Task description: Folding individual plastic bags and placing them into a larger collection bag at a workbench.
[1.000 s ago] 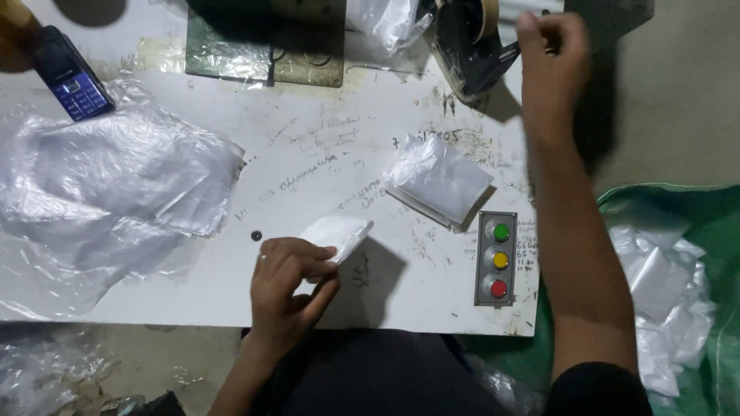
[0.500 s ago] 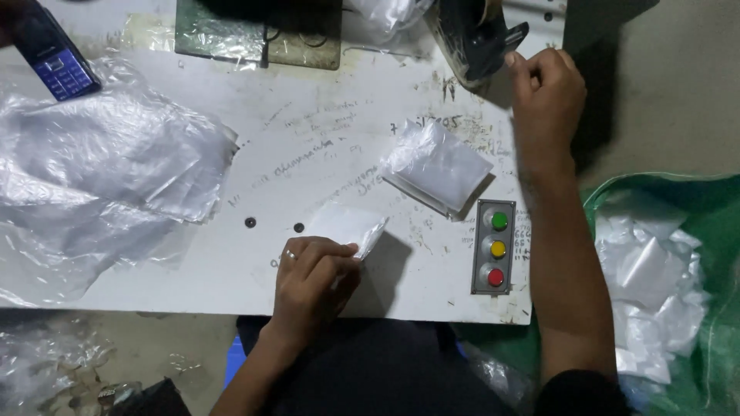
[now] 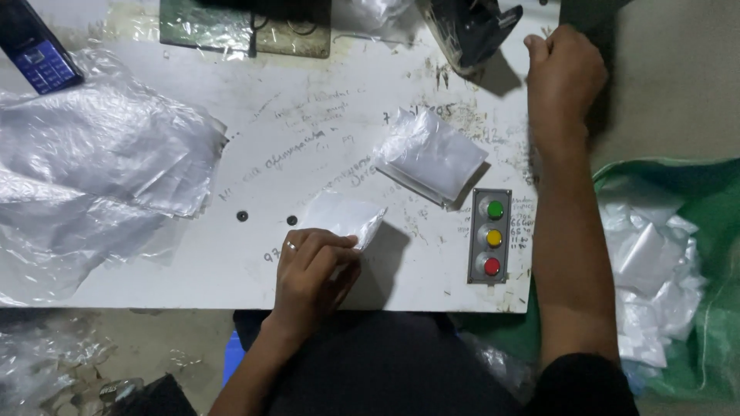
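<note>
Small white packet [image 3: 343, 218] — pinched at its near edge by the left hand [image 3: 312, 270], lying flat on the white table [image 3: 231, 270]. Right hand [image 3: 565, 73], fisted, grips nothing visible beside the black machine [image 3: 470, 27]. Judged step: pick-up — next requires a clean lift.

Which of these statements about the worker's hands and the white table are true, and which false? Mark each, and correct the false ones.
1. The left hand rests on a small white packet. True.
2. The right hand presses the button panel. False: it is up at the table's far edge, beside a dark machine.
3. The panel's green button is nearest the person. False: red is nearest.
4. A blue keypad phone lies at the far left. True.
</note>
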